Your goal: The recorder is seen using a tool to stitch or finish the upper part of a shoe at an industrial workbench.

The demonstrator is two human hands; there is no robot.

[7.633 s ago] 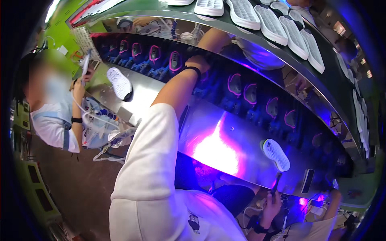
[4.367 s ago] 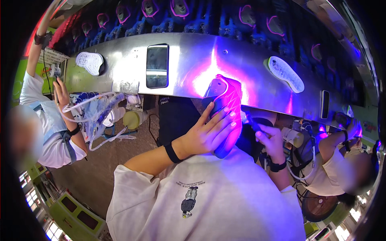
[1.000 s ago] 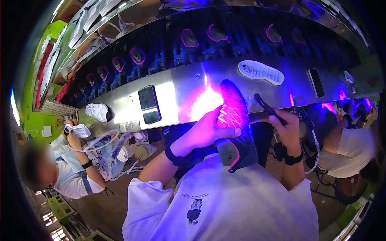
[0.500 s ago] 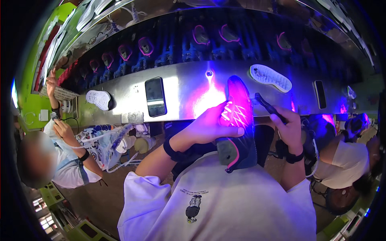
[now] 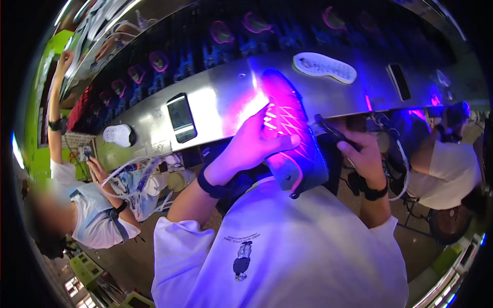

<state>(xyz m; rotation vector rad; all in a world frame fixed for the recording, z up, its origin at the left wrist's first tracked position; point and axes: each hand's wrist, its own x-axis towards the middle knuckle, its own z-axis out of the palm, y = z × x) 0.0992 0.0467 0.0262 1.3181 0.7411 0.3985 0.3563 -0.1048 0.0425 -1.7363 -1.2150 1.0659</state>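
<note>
- Dark lace-up shoe upper (image 5: 296,119), pink collar trim: in the left hand, toe over the metal bench (image 5: 154,118), heel toward the wearer's white shirt (image 5: 303,241). Can't tell if it touches the bench.
- Flipped end for end vs 4.4 s ago: collar pointed at the bench then, toe does now. At 7.6 s that arm was in among the racked uppers (image 5: 158,61).
- Left hand (image 5: 252,141): thumb across the lacing, other fingers around the near side, gripping. Same hold as 0.5 s ago.
- Right hand (image 5: 363,154): fingers wrapped on a black-handled tool (image 5: 331,129), tip just beside the upper's right side. Head too dark to identify; contact unclear. Little changed vs 0.5 s ago.
- White sole (image 5: 325,68) and dark phone (image 5: 182,118) on the bench, same spots as before.
- Co-worker (image 5: 95,215) at left: one arm now up higher than 0.5 s ago.
</note>
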